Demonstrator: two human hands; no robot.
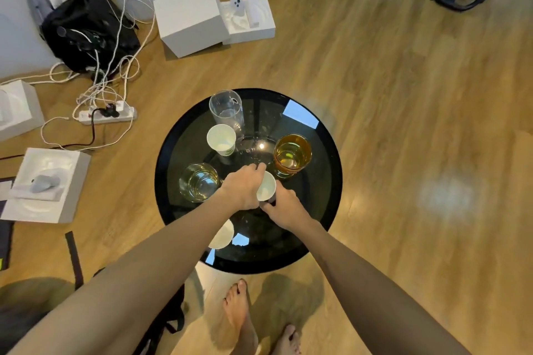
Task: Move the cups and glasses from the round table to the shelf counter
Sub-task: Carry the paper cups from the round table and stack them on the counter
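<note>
Our feet: we stand barefoot on the wooden floor (403, 95), right at the near edge of the round black glass bench (326, 158).
Nearest cup: a white paper cup (223, 235) sits at the bench's near edge, partly hidden under our left forearm.
Our hands: both meet over the middle of the bench around a small white cup (266, 189).
Left grip: our left hand (245, 190) curls against the cup's left side, fingers closed on it.
Right grip: our right hand (284, 207) closes on something dark at the cup's near side; we cannot tell what it is.
Beside the hands: a clear glass of pale liquid (199, 181) stands to the left, an amber glass (292, 154) to the right.
Farther back: another white paper cup (221, 140), and behind it a tall empty clear glass (226, 109).
Progress: we judge the task barely begun, since six vessels are on the bench.
Shelf counter: not in view.
Beyond the bench: white boxes (190, 17) and tangled cables (109, 89) lie on the floor.
</note>
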